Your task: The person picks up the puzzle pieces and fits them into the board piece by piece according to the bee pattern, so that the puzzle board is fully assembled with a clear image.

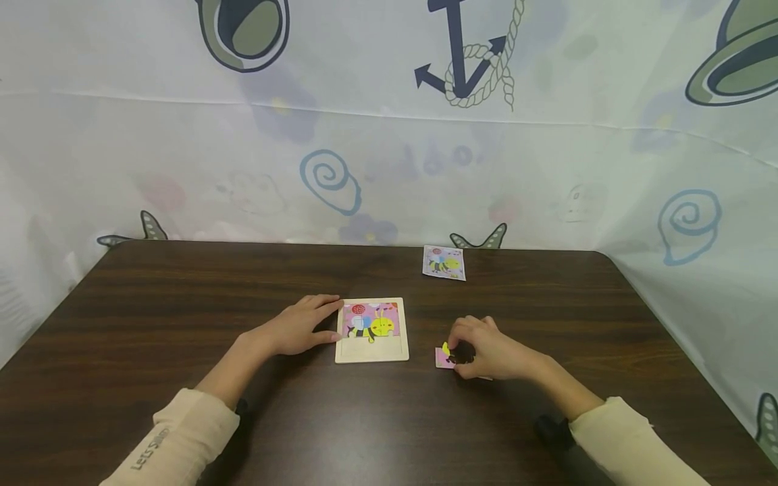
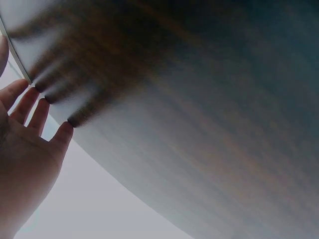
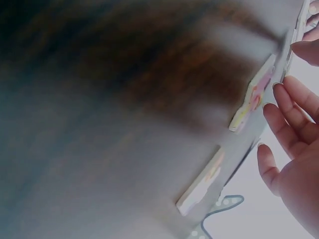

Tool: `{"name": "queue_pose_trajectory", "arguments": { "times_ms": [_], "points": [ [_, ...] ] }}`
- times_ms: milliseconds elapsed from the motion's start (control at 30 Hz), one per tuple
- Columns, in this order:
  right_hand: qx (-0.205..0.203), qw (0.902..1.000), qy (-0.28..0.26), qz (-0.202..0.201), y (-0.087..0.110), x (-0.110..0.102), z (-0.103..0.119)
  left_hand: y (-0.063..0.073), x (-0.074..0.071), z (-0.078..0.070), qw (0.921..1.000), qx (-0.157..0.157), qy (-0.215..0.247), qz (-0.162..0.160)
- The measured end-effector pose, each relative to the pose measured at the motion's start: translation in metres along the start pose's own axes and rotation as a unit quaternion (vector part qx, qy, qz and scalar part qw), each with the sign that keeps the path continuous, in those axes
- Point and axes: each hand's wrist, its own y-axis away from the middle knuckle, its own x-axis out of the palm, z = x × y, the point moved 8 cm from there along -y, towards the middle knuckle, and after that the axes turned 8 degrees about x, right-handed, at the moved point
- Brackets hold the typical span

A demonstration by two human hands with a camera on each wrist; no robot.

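A pale wooden puzzle board lies on the table, with a pink bee picture filling its upper part and bare wood below. My left hand rests along the board's left edge, fingers spread; its fingertips meet the table side in the left wrist view. My right hand bends over a pink and yellow puzzle piece, right of the board. A gap shows between thumb and forefinger. In the right wrist view, two flat puzzle pieces lie beside the loosely bent fingers. My palm hides part of them from above.
A small printed card with the same bee picture lies near the table's back edge. The dark wooden table ends at a hanging white cloth with sea motifs.
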Motion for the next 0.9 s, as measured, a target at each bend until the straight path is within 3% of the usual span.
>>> {"name": "queue_pose_trajectory", "arguments": {
  "times_ms": [567,900],
  "points": [
    [-0.022,0.9992,-0.009,-0.032,-0.013,-0.013,0.02,0.0,0.0,-0.001,1.0,0.002,-0.001,-0.001],
    [-0.023,0.9993,-0.022,-0.019,-0.03,-0.007,0.033,-0.001,0.001,0.002,1.0,-0.002,0.0,0.001]
  ]
}}
